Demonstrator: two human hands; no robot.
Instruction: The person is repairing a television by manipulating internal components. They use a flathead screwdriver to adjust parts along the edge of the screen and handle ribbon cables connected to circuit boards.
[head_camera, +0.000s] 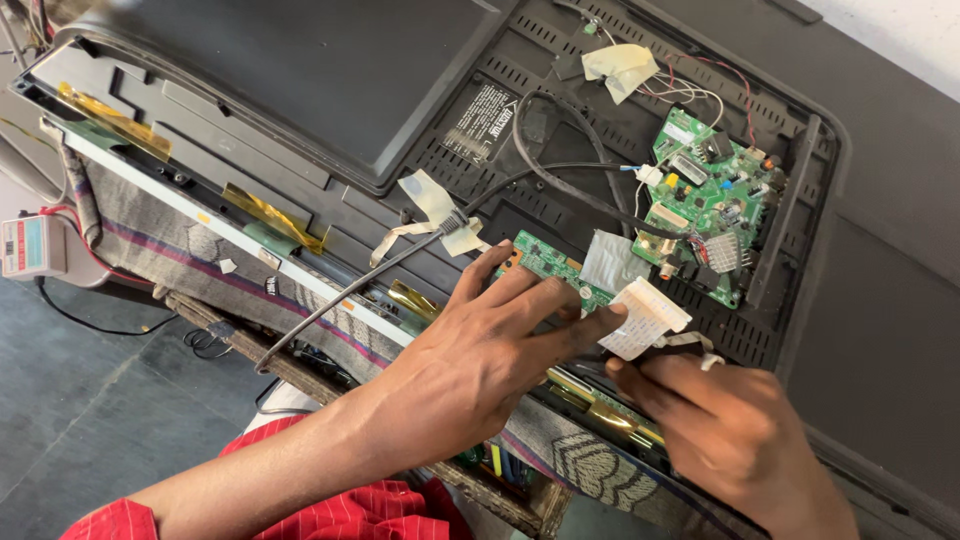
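Head view looks down on the opened back of a flat black plastic television shell (560, 70) lying on a striped grey woven cloth (170, 240) over a wooden bench edge. The left hand (490, 350) lies palm down over the lower edge of the shell, its fingers (560, 325) spread narrow and pressing on a small long green circuit board (545, 258) and touching the near end of a white flat ribbon cable (645, 318). The right hand (735, 430) comes in from the lower right with fingers curled tight, pinching the dark end of that white flat ribbon cable just beside the left fingertips, so both hands meet at the ribbon. The ribbon runs up from the hands toward a larger square green main circuit board (705, 195) seated in the right part of the shell, which carries a finned metal heat sink and coloured wires. A thick black round cable (400, 260) crosses the shell from the upper middle down to the left, held by strips of beige masking tape (435, 205). Strips of amber tape (270, 215) sit along the shell's lower rim. A small pale blue meter box (30, 245) stands at the far left, well apart from the hands.
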